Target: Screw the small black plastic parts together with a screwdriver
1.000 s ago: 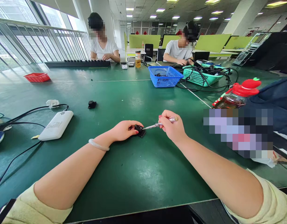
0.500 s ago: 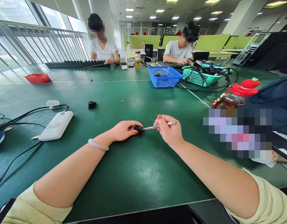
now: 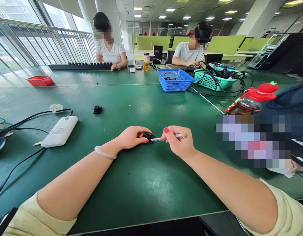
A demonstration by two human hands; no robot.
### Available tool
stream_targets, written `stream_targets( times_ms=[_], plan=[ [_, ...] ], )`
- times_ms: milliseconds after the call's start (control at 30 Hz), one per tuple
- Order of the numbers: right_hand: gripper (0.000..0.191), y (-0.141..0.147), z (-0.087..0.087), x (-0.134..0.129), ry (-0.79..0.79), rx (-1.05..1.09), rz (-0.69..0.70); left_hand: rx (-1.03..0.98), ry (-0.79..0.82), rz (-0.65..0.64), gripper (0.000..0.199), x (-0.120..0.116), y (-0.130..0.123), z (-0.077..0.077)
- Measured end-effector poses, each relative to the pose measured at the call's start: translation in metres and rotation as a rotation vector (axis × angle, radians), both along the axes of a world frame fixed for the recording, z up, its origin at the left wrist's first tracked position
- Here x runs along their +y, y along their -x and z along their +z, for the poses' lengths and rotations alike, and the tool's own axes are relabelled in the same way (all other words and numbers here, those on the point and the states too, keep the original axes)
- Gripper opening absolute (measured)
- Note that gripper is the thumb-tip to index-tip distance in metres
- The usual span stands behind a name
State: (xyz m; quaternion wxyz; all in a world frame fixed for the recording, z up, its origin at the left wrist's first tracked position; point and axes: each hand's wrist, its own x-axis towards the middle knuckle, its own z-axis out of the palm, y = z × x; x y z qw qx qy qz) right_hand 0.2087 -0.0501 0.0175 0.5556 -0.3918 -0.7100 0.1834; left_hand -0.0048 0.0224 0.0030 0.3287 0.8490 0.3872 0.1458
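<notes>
My left hand [image 3: 132, 137] is closed around the left side of a small black part [image 3: 148, 134], thumb in front and fingers behind, just above the green table [image 3: 151, 183]. What kind of part it is I cannot make out. In my right hand [image 3: 179, 139] is a screwdriver [image 3: 177, 136] with a clear handle, held like a pen. Its thin metal shaft points left, and the tip meets the near edge of the black part by my left thumb. Farther left on the table sits a similar small black part [image 3: 97, 109].
A white power bank [image 3: 60, 131] with black cables lies at left, a red tray [image 3: 40, 81] beyond it. Toward the back stand a blue basket [image 3: 175, 86] and a green basket [image 3: 207, 82] heaped with cables. A red-lidded bottle [image 3: 248, 101] is at right. Two people sit opposite.
The black part has tilted and shifted slightly right in my left hand. My right hand has lowered a little, and the screwdriver now meets the part's near edge.
</notes>
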Motion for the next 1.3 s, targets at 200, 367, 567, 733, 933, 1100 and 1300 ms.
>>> stream_targets(
  times_ms=[200, 367, 567, 733, 933, 1100, 1300],
  plan=[
    [0.057, 0.000, -0.001, 0.001, -0.046, -0.018, -0.015, -0.008, 0.001, 0.026, 0.041, 0.000, -0.001, 0.000],
    [0.055, 0.000, -0.001, 0.000, -0.145, -0.085, -0.024, 0.004, -0.025, 0.039, 0.040, -0.001, -0.001, 0.000],
    [0.057, 0.001, -0.002, -0.002, -0.230, -0.245, 0.009, -0.020, 0.004, 0.070, 0.043, -0.002, -0.002, -0.001],
    [0.053, 0.008, -0.009, -0.001, -0.346, -0.445, 0.111, -0.037, 0.024, 0.053, 0.041, -0.003, -0.003, 0.000],
    [0.044, 0.012, -0.011, 0.001, -0.513, -0.630, 0.083, -0.022, 0.015, 0.038, 0.038, -0.004, -0.002, 0.001],
    [0.046, 0.009, -0.006, 0.001, -0.629, -0.694, 0.119, 0.000, 0.014, 0.030, 0.039, -0.004, -0.003, 0.002],
    [0.041, 0.009, -0.004, -0.002, -0.748, -0.687, 0.115, 0.003, 0.002, 0.009, 0.040, -0.004, -0.003, 0.002]
  ],
)
